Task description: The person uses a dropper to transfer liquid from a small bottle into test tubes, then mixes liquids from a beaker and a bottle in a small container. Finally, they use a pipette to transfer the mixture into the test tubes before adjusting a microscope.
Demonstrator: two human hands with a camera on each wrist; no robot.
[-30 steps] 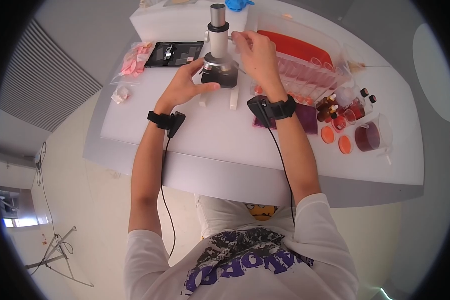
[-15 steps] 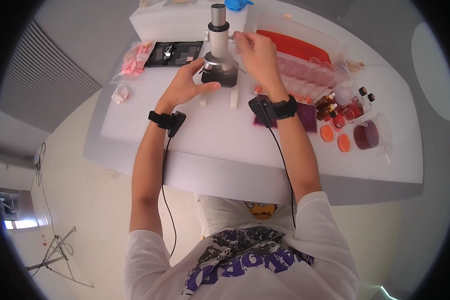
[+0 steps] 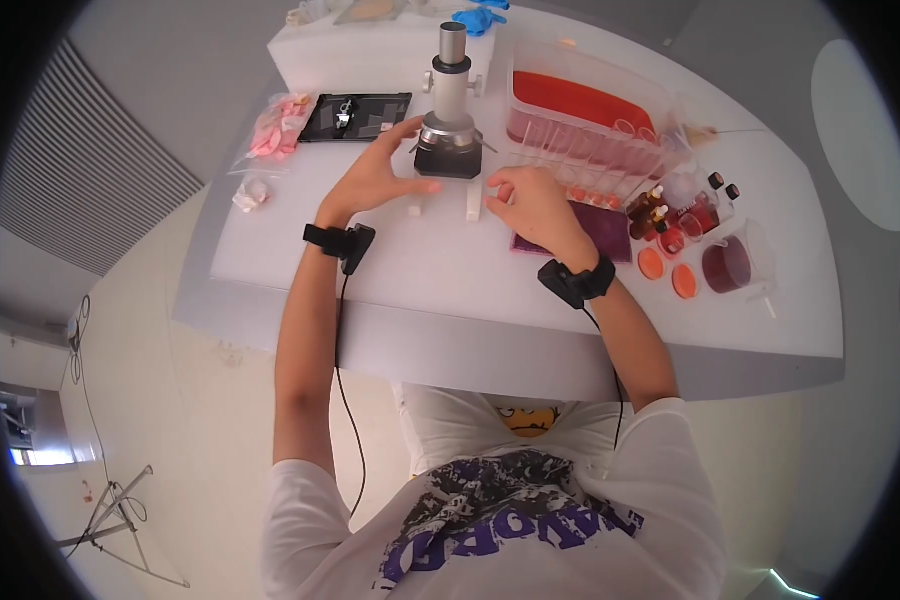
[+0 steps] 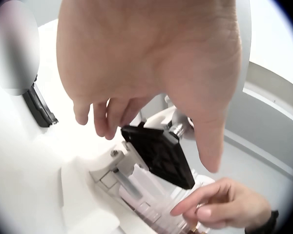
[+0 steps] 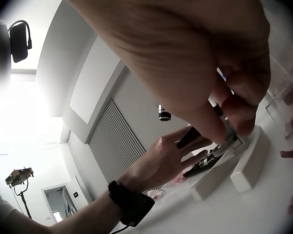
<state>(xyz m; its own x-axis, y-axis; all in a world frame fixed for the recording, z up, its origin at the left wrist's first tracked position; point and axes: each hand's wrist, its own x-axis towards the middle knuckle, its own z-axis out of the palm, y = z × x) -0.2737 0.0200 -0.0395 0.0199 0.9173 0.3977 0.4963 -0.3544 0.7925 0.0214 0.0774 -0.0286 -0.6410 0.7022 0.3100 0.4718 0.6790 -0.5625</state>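
A white and silver microscope (image 3: 451, 92) stands upright on the table, its black stage (image 3: 448, 164) facing the person. My left hand (image 3: 370, 182) lies at the left of that stage with fairly straight fingers and the thumb spread away from them. In the left wrist view, the stage (image 4: 158, 155) shows below the gap between thumb and fingers. To the lower right of the microscope is my right hand (image 3: 536, 208), its fingers loosely bent and holding nothing. It is apart from the focus knob (image 3: 476, 84) and partly covers a flat purple rectangle (image 3: 606, 234).
A clear bin with red contents (image 3: 580, 98) and a row of clear tubes (image 3: 590, 155) stand right of the microscope. Dropper bottles (image 3: 642, 210), orange dishes (image 3: 651, 264) and a beaker (image 3: 727, 264) are further right. A black case (image 3: 355, 117) and pink bag (image 3: 278, 127) lie left.
My right hand has let go of the microscope's right-hand knob and dropped down toward the person, beside the microscope's base. The left hand stays beside the stage. The head view has shifted slightly.
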